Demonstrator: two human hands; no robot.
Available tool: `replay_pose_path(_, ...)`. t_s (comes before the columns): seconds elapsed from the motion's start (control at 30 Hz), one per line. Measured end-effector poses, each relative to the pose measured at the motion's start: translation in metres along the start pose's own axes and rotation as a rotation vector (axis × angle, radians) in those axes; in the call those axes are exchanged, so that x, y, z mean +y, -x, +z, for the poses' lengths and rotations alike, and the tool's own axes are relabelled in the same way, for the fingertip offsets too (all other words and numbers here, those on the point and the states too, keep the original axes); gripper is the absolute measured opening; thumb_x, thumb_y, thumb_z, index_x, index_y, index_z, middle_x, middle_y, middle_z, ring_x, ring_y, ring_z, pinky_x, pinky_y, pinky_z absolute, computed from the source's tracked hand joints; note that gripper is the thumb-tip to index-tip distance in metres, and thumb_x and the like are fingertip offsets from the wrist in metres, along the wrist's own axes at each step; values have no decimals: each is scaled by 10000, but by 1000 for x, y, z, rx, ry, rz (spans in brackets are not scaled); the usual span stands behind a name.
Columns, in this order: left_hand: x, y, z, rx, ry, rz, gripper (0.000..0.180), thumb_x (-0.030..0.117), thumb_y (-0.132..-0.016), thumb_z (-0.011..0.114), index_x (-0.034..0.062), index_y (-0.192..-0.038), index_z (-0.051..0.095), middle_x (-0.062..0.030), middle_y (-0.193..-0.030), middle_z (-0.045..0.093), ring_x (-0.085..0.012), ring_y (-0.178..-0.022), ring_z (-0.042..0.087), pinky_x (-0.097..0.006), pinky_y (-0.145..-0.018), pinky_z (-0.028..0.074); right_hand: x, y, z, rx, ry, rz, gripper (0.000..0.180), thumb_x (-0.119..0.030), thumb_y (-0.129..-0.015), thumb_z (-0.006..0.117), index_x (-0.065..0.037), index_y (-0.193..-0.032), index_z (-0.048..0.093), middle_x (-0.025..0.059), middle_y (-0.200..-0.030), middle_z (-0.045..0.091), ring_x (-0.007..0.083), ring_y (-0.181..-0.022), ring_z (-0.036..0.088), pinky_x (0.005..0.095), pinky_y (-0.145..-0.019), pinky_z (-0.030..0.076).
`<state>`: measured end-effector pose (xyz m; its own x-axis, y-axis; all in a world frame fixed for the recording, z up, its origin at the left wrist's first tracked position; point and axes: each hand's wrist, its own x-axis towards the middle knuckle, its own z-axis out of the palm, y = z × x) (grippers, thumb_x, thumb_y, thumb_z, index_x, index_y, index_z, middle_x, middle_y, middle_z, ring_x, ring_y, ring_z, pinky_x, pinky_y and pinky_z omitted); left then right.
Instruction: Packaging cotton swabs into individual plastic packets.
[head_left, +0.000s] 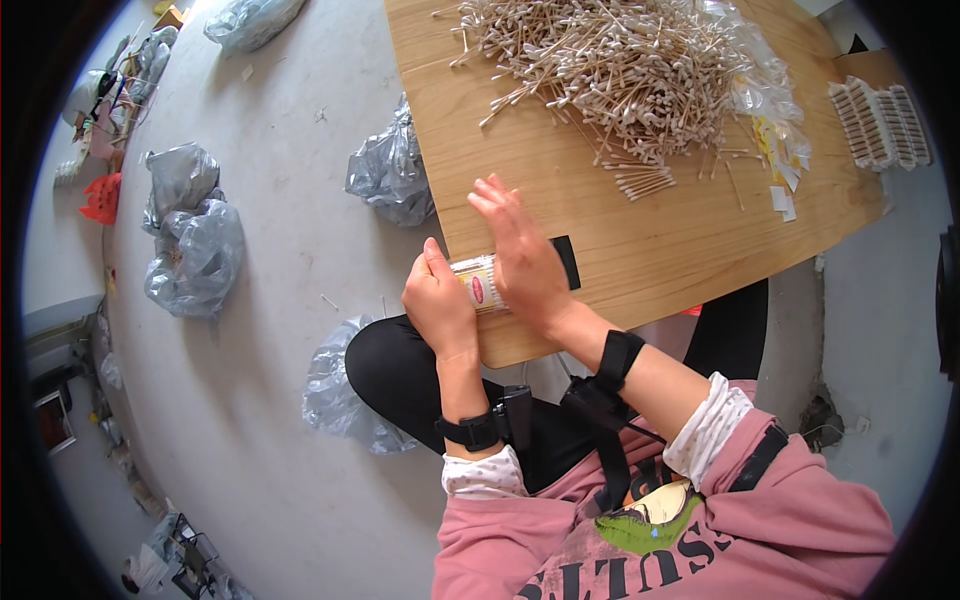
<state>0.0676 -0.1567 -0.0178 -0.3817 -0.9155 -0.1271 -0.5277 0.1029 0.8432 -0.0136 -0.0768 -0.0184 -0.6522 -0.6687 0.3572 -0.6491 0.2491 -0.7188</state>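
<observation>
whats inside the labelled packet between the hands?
Packet: what look like white swab tips near its right end. Label, left hand and right hand hide the rest.

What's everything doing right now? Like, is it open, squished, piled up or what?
left hand: curled around one end of the swab pack
right hand: open, palm against the other end
swab pack: held between both hands; can't tell if sealed
loose cotton swabs: piled in a messy heap
clear plastic wrapping: crumpled
gray plastic bags: crumpled, on the floor
</observation>
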Motion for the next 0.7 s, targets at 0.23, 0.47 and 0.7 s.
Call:
replay_pose_path(0.23, 7, 6, -12, -49, -256, 90, 305, 274, -1015, 526, -6, -945, 626, -191, -945, 664, -332, -881, 626, -443, -758, 464, -13, -2, 4, 98, -628, 264, 290, -89, -1042, 442, 4, -1288, 564, 155, -1373, 571, 279, -1401, 437, 377, -1164, 339)
replay_pose_path(0.47, 31, 26, -64, -475, -540, 610, 672, 49, -719, 773, 97, -1351, 552, -96, -1406, 514, -297, -1368, 421, -537, -1185, 237, -7, 27, -22, 234, -1196, 595, 435, -324, -1092, 390, -8, -1369, 501, 116, -1420, 514, 185, -1333, 468, 329, -1161, 323)
replay_pose_path(0.7, 32, 7, -66, -509, -509, 678, 647, 21, -633, 830, 96, -1240, 622, -71, -1186, 576, -300, -1156, 544, -581, -1156, 285, -33, 28, -4, 199, -1002, 561, 474, -352, -1085, 393, -19, -1416, 465, 156, -1455, 477, 228, -1395, 389, 343, -1162, 282)
